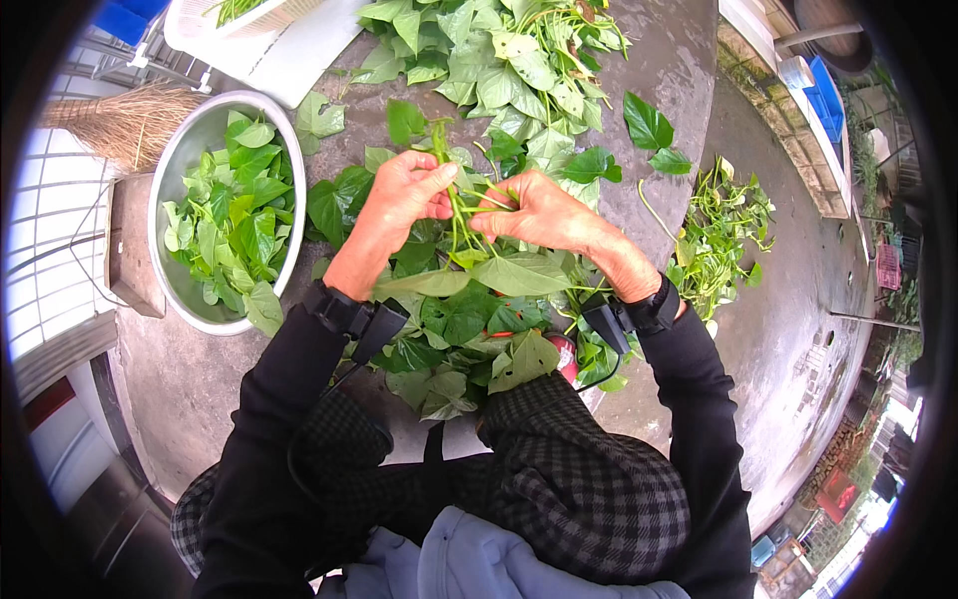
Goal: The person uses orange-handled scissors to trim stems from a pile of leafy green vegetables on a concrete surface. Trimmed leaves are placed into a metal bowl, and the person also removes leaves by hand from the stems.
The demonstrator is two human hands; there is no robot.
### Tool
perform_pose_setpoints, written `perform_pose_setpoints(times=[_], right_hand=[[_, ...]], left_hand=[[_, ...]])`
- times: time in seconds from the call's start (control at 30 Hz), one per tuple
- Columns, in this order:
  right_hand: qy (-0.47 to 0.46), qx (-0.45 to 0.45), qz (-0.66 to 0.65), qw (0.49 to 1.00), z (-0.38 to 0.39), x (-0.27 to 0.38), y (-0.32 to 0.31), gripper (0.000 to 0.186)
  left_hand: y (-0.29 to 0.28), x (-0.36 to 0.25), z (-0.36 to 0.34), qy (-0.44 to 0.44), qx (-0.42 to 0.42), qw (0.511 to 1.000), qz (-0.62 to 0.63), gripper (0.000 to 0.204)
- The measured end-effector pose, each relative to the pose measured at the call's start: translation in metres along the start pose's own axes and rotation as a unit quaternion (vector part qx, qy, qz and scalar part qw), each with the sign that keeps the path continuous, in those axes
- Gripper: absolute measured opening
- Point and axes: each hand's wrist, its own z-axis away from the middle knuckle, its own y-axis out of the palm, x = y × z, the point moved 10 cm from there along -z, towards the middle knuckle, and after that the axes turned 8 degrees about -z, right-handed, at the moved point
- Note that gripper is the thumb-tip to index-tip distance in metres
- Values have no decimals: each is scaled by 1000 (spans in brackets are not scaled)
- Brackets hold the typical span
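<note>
Between my hands is a leafy green stem with several thin stalks and broad leaves hanging below. My left hand pinches its upper part between thumb and fingers. From the other side, my right hand is closed on the thin stalks. Under both hands, loose green leaves lie heaped in front of my knees. A metal basin to the left holds picked green leaves.
A large pile of leafy stems lies beyond my hands. Stripped stems and leaves are heaped on the concrete floor at right. At far left stand a straw broom and a white plastic basket.
</note>
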Motion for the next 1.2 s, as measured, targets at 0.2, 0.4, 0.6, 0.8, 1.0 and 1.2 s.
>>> perform_pose_setpoints(times=[0.2,0.4,0.6,0.8,1.0,1.2], right_hand=[[47,32,-121,991,8,-10,6,15],[73,16,-172,982,15,-18,-2,15],[93,24,-392,915,14,-36,1,21],[90,137,-622,765,14,-25,25,25],[66,42,-587,805,1,-22,7,23],[13,-105,-500,860,3,13,-33,19]], left_hand=[[2,-9,0,17,37,999,24,25],[20,-5,5,27,77,996,19,17],[14,12,-1,-31,67,988,138,12],[20,12,-11,-20,118,977,178,11],[3,6,-9,-30,91,981,169,14],[-3,-2,-11,10,93,980,177,14]])
